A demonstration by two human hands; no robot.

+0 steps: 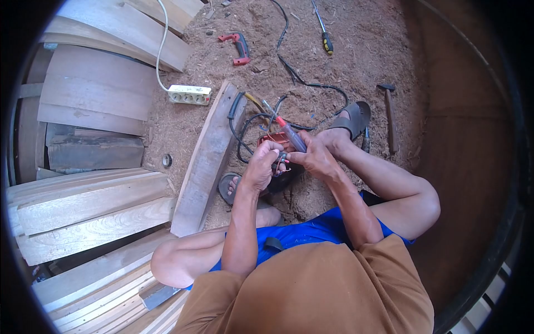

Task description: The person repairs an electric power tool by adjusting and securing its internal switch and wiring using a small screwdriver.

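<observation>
left hand: [263,164] fingers bent in and closed on a small dark part [280,162], which sits at its fingertips on the side facing the right hand; fine wires and a pinkish bit show at the part, too small to make out.
right hand: [317,158] curled round the clear-handled screwdriver [295,137], with the thumb reaching across to the small dark part.
screwdriver tip: the red collar and shaft slant up out of the right hand, forward and to the left, pointing away from the small dark part.
red casing: [269,139] just beyond the left hand's fingers, partly covered by them.
dark cable: [242,135] looped ahead and to the left of the left hand, close to a yellow piece [253,101].
plank: [207,161] lying on the ground left of the left hand, apart from it.
sandals: one [225,188] left of and below the left hand, the other [360,116] ahead and right of the right hand.
ring: [167,160] well left of the left hand, past the plank.
hammer: [391,119] well to the right of the right hand, head pointing away.
power strip: [190,94] far ahead and left of the left hand, white cord attached.
red-and-black shell: [241,49] far ahead of the left hand, on the sawdust.
yellow-and-black screwdriver: [327,44] far ahead of the right hand, handle nearer.
stacked boards: [94,203] far left of the left hand.
</observation>
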